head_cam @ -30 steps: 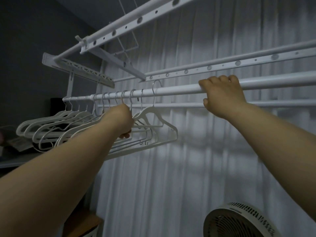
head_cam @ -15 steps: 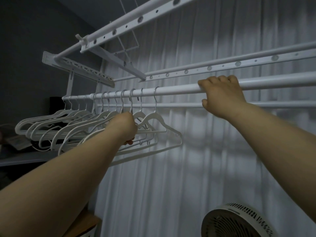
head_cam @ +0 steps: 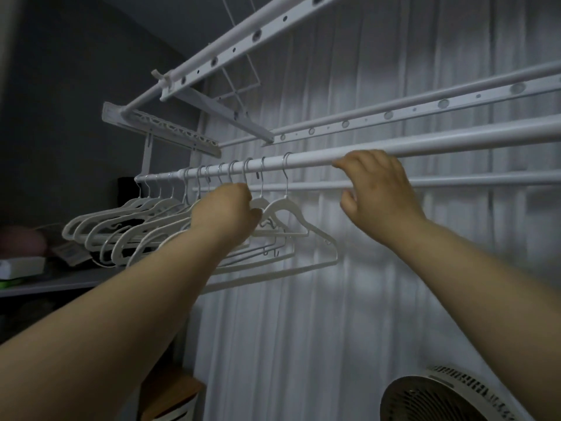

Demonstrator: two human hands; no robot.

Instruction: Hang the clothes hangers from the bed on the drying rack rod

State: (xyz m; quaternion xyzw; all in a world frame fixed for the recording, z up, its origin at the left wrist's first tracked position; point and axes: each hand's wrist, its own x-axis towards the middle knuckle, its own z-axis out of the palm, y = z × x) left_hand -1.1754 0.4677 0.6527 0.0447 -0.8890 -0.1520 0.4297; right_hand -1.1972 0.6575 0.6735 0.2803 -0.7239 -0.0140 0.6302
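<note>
While the hangers (head_cam: 158, 205) hang bunched at the rod's (head_cam: 455, 142) left end, your left grip (head_cam: 226, 212) curls round their necks; they look light, stiff and slippery, so hold just below the hooks. Your right grip (head_cam: 376, 189) hooks over the rod.

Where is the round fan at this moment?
In the head view, the fan is at the bottom right, before the white curtain, below the right forearm.

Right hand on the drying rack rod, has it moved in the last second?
Yes, slightly down. The right hand hooked over the top of the rod before; now its fingers sit against the rod's front and the palm hangs lower.
</note>
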